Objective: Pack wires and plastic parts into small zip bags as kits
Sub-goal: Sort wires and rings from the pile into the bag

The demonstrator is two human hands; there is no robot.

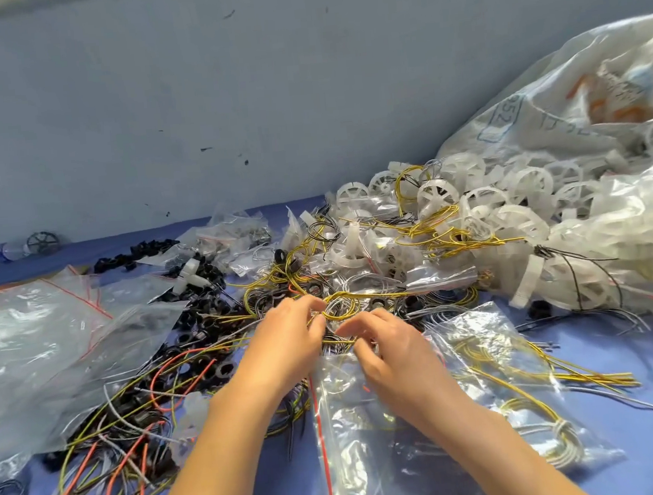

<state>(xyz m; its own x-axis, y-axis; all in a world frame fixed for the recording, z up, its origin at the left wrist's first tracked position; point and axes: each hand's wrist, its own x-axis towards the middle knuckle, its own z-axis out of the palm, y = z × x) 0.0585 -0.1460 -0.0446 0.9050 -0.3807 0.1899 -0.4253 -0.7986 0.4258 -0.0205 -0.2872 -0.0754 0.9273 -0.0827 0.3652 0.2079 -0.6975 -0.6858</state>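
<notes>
Now | left grip (286, 343) pinches coiled yellow wire (339, 304) | right grip (393, 348) pinches glossy clear zip bag (356, 426)

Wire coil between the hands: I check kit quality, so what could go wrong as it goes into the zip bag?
1. The wire coil that the left hand pinches lies tangled among loose yellow wires. Strands may snag and drag extra pieces into the kit.
2. The zip bag beneath the right hand lies limp and against a neighbouring bag. The coil could miss its mouth or spring apart.
</notes>
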